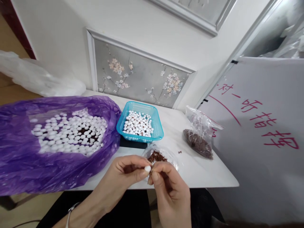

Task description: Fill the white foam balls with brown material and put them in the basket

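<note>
My left hand (125,174) pinches a small white oval bead (147,168) between thumb and fingertip. Thumb and forefinger of my right hand (169,190) are pressed together right beside it; whatever tiny thing they hold is too small to make out. Just beyond the hands lies an open clear plastic bag (174,161) with small reddish-brown pieces (157,156) in it, partly hidden by my fingers. Behind that, a blue plastic basket (158,134) holds many similar white beads (137,123) with brown bits among them.
To the left, a purple plastic bag (21,171) spreads open under many white beads (68,136). A zip bag of brown material (198,144) rests on the white table (213,174) at right, near a whiteboard with red writing (261,177). A wall with framed panels stands behind.
</note>
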The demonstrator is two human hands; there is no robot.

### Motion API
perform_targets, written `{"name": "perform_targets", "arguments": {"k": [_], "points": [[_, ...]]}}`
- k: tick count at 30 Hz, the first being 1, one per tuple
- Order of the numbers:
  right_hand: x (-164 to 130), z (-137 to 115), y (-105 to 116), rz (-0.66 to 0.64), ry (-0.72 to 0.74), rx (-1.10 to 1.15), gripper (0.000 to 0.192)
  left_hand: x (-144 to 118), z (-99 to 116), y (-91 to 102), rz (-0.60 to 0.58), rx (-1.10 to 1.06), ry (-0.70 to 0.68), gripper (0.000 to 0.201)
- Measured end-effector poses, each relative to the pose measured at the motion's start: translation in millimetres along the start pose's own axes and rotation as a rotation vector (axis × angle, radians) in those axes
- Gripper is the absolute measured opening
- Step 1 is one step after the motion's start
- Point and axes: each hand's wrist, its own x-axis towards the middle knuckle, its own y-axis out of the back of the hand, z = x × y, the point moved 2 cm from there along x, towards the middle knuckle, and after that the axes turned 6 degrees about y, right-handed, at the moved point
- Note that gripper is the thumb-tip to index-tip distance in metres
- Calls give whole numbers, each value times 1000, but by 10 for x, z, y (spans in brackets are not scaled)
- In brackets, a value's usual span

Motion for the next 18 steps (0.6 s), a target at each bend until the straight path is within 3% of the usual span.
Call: {"name": "perform_targets", "arguments": {"k": [8, 18], "points": [[24, 45, -9, -34, -4, -100, 16, 4, 28, 0, 28, 48, -58, 6], [-45, 197, 40, 104, -110, -134, 16, -18, -32, -91, 129, -49, -26, 15]]}}
